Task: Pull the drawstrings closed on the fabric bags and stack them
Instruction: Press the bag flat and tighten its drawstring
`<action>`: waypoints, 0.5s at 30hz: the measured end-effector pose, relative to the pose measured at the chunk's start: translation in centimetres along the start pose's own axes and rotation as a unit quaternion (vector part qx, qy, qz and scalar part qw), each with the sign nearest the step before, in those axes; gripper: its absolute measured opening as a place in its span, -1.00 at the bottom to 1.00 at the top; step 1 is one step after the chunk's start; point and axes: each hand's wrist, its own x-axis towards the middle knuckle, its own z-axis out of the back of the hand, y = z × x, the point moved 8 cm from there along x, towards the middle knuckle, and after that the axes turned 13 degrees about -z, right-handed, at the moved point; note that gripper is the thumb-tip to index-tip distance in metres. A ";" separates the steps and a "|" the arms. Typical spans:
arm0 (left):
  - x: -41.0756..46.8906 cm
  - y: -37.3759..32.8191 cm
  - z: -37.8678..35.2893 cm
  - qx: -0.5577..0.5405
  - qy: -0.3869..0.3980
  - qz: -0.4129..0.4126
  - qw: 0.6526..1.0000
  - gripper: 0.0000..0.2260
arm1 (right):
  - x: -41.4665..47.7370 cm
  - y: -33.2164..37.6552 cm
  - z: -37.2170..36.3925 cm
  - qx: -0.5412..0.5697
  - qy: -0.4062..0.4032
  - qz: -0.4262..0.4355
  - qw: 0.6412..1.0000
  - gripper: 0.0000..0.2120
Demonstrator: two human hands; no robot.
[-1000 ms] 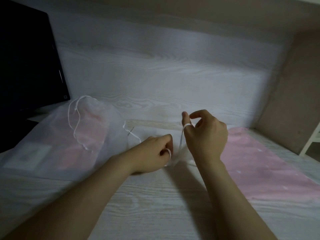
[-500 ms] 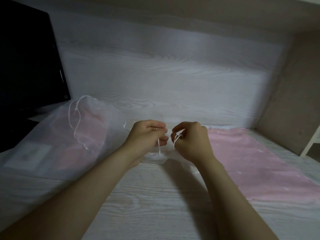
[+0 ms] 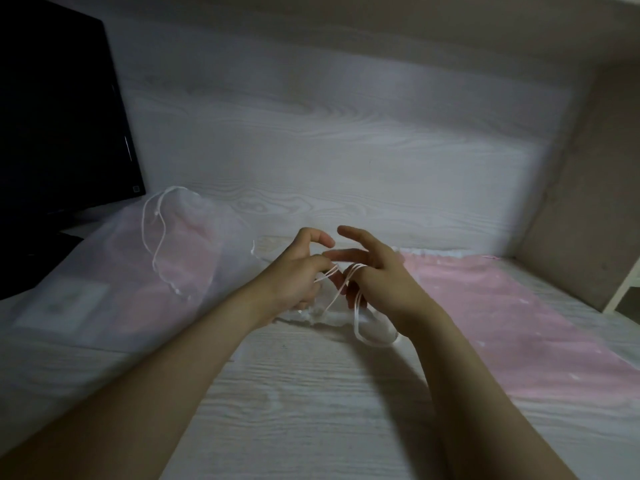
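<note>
My left hand (image 3: 298,271): it was at the middle of the desk, just left of my right hand, fingers curled, with the white drawstring (image 3: 341,289) crossing the finger area; thumb and forefinger were curved towards each other but a gap showed between their tips. Whether any finger truly pinched the cord I could not tell.
My right hand (image 3: 375,275): its fingers were spread and stretched out to the left, not closed, with the drawstring looped around the base of one finger.
Drawstring: it ran from both hands down to the bunched mouth of the sheer bag (image 3: 332,317) and made a loose loop on the near right side, below my right wrist.
Sheer bag: it was small, white and gathered, lying on the desk (image 3: 311,410) right under my hands and partly hidden by them.
Pink bag (image 3: 512,323): it lay flat on the right part of the desk, its gathered white edge at the far end, near the back panel.
Stacked bags (image 3: 138,271): a sheer white bag with pink showing through lay at the left, a thin white cord (image 3: 156,244) trailing loosely over its top.
Monitor (image 3: 59,116): it was dark and stood at the far left, behind the stacked bags.
Back panel (image 3: 329,140): pale wood grain, upright along the far side.
</note>
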 end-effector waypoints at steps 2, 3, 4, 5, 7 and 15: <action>-0.1 -0.1 0.0 0.003 0.005 -0.001 1.000 -0.79 | -0.1 0.0 -0.5 0.006 0.024 -0.004 1.000 -0.33; -0.1 0.0 0.0 0.004 0.007 0.002 1.000 -0.80 | -0.1 0.0 -0.6 -0.004 0.028 -0.004 1.000 -0.34; -0.1 0.1 0.1 0.006 0.009 0.005 1.000 -0.80 | -0.1 0.0 -0.7 -0.015 0.029 -0.003 0.999 -0.36; 0.0 0.3 0.2 0.010 0.007 0.007 1.000 -0.79 | -0.2 0.0 -0.7 -0.029 0.025 -0.002 0.999 -0.40; 0.1 0.4 0.4 0.013 -0.003 0.009 1.000 -0.82 | -0.2 0.0 -0.4 -0.064 -0.002 -0.004 0.998 -0.53; -0.5 0.0 -0.5 0.029 0.064 0.014 0.997 -0.75 | -0.2 -0.3 4.3 -0.064 -0.267 -0.003 0.961 -0.79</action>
